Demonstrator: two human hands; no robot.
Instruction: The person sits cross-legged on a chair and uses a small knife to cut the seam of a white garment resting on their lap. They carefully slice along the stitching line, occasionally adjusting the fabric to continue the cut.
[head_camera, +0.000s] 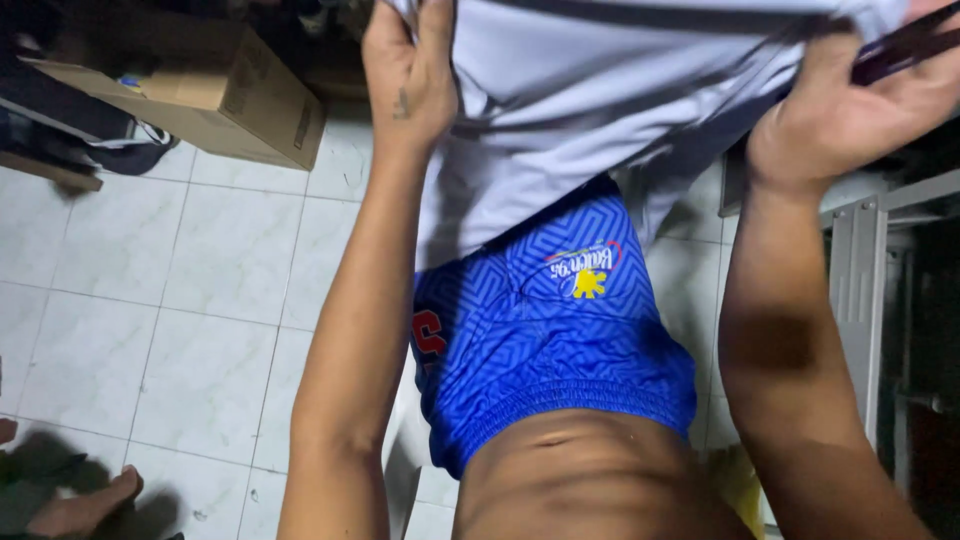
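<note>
A pale grey garment (600, 90) is stretched across the upper middle of the frame, above blue patterned shorts (550, 330). Its left edge is gripped by the left hand (410, 75), fingers curled tight into the cloth. Its right edge is held by the right hand (850, 110), fingers loosely bent, with a dark strap (905, 45) lying across them. A cardboard box (215, 95) is seen at upper left on the white tiled floor (180, 330).
</note>
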